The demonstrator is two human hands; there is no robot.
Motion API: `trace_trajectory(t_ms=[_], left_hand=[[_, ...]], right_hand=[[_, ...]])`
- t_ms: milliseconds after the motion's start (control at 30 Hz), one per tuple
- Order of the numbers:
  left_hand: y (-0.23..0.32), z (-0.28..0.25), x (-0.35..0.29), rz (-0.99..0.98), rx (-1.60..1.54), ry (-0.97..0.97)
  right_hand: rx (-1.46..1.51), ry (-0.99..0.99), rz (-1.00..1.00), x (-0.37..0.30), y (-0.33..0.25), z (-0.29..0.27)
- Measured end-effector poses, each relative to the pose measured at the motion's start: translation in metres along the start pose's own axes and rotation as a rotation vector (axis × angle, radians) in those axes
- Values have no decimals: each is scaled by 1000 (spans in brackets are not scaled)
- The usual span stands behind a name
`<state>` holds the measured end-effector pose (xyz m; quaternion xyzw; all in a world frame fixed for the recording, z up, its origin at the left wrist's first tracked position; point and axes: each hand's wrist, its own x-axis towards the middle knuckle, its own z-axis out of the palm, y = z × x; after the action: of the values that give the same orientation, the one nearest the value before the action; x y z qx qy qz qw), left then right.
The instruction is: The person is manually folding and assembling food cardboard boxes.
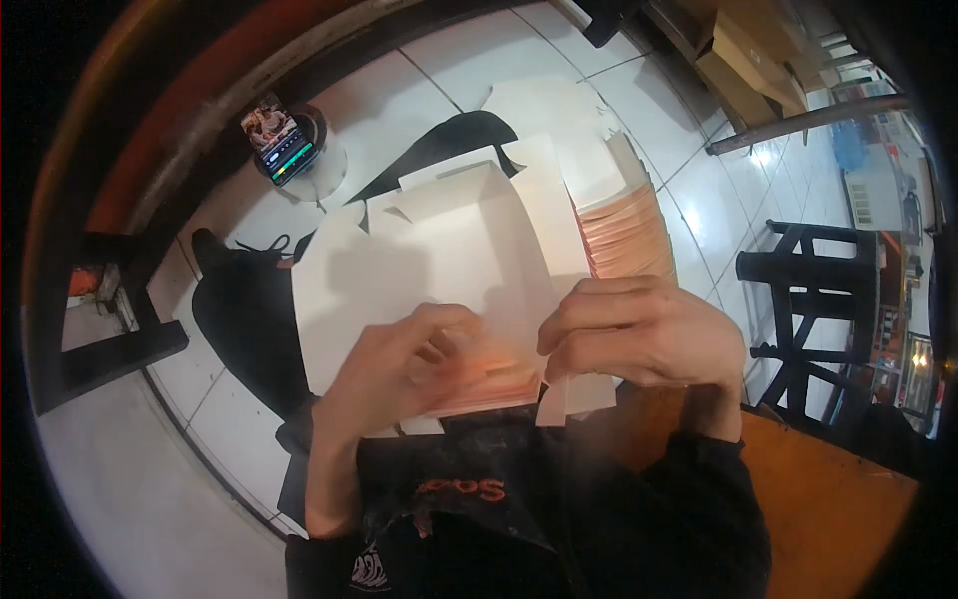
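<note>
Head camera: looking steeply down from the wearer's head
Box: lying close, mid-picture
Floor: lying farther off

The black top bears 2 patches of print. 1 is orange lettering across the middle of the chest, a short row of large, rounded characters partly lost in the folds. The other is white lettering at the lower left of the top, smaller and close-set in a slanted block. On the phone, the lit screen shows small white marks around a green bar, too fine to read. A white panel at far right carries thin grey lines; whether they are writing cannot be told.
</note>
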<state>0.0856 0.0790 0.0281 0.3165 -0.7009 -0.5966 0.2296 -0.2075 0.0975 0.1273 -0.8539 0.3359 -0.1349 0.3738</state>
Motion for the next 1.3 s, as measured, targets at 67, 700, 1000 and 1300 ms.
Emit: trace_trajectory(t_ms=[67, 700, 1000, 1300], left_hand=[[0, 6, -5, 8, 13, 34], [-25, 34, -37, 98, 380, 518], [-1, 20, 1, -171, -155, 216], [-42, 17, 23, -188, -39, 346]], right_hand=[[-47, 21, 31, -1, -1, 4], [-112, 339, 6, 6, 0, 10], [33, -7, 326, -2, 19, 31], [79, 559, 343, 14, 52, 81]])
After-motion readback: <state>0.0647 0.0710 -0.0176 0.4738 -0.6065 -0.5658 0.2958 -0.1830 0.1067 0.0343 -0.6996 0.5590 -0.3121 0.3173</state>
